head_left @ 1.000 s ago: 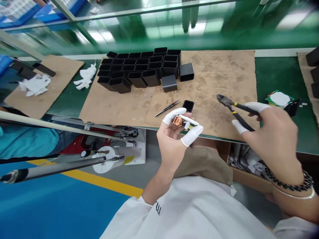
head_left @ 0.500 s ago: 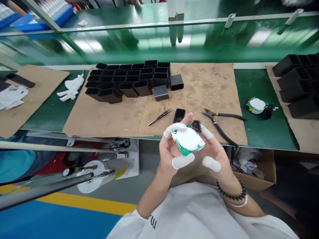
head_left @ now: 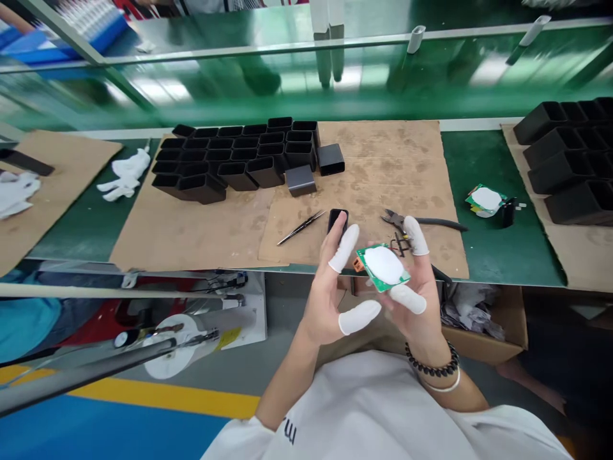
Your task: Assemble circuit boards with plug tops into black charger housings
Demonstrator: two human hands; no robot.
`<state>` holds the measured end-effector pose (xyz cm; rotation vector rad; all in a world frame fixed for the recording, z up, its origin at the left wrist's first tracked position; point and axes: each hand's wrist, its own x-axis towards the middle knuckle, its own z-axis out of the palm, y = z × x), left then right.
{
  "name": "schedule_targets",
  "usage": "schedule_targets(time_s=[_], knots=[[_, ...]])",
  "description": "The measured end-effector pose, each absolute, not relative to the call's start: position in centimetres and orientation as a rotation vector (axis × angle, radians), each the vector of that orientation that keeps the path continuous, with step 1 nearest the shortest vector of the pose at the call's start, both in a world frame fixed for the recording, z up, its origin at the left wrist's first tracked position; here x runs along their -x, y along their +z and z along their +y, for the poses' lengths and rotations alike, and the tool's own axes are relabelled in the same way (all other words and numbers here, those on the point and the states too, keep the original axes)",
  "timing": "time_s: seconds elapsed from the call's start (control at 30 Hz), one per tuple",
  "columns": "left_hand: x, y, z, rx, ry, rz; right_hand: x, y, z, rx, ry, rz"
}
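A green circuit board point(head_left: 383, 267) with a white round pad on top is held in my right hand point(head_left: 419, 297), the thumb against its near edge. An orange part sticks out at the board's left corner, and a small dark piece with wires shows behind it. My left hand point(head_left: 325, 300) is beside the board, thumb and index finger spread apart with nothing between them. White finger cots cover thumbs and index fingers. Just beyond my left fingertips lies a small black case point(head_left: 338, 219), partly hidden. Tweezers point(head_left: 301, 228) and black-handled cutting pliers point(head_left: 397, 220) rest on the cardboard.
Rows of black rectangular housings point(head_left: 239, 153) stand on the cardboard point(head_left: 191, 236); another group point(head_left: 575, 160) is at the right. A second circuit board point(head_left: 486, 199) lies on the green bench. White gloves point(head_left: 125, 176) lie at the left. A cardboard box point(head_left: 512, 326) stands below the bench edge.
My left hand has let go of the circuit board and opened. The board has moved right into my right hand, whose thumb now presses its edge. The view has shifted slightly.
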<state>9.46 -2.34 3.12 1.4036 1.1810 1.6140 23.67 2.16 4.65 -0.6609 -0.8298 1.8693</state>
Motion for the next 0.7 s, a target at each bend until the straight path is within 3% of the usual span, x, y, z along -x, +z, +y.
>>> schedule_targets(time_s=[0.1, 0.2, 0.47, 0.7], knots=[[-8.5, 3.3, -2.1, -1.529, 1.749, 1.57, -24.8, 4.6, 2.8, 0.667, 1.734, -0.886], [-7.1, 2.9, -1.2, -1.528, 1.602, 1.893, -26.0, 4.4, 3.6, 0.663, 1.605, -0.948], [-4.2, 2.4, 2.5, -1.48, 1.216, 1.659, -26.6, 2.9, 6.0, 0.627, 1.366, -1.195], [-6.0, 2.5, 2.1, -1.408, 1.365, 1.618, -25.1, 3.0, 8.2, 0.371, 0.921, -1.563]])
